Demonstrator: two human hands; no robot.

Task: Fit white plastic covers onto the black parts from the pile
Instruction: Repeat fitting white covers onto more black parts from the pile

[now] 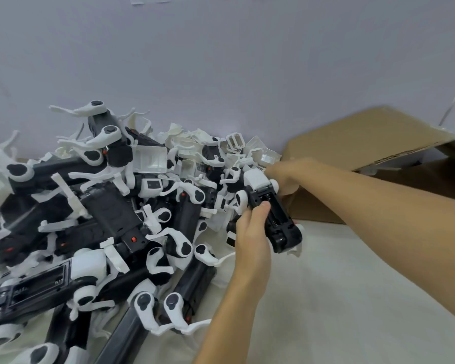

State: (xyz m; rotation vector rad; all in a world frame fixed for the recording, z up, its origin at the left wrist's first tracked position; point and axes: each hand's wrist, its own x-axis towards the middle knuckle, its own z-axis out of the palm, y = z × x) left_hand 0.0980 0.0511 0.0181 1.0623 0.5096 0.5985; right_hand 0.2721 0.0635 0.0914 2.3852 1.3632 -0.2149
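A black part (279,219) with white legs lies tilted at the right edge of the pile, its open underside facing up. My left hand (251,232) grips its left side, thumb resting on the black body. A white plastic cover (256,179) sits on the part's far end. My right hand (283,174) reaches in from the right and is closed around that far end beside the cover; its fingertips are hidden. The pile (103,219) of black parts and loose white pieces fills the left half of the view.
Loose white covers (235,143) lie at the back of the pile against the grey wall. A brown cardboard box (365,143) with an open flap stands at the right, just behind my right forearm. A light cloth (339,298) covers the table.
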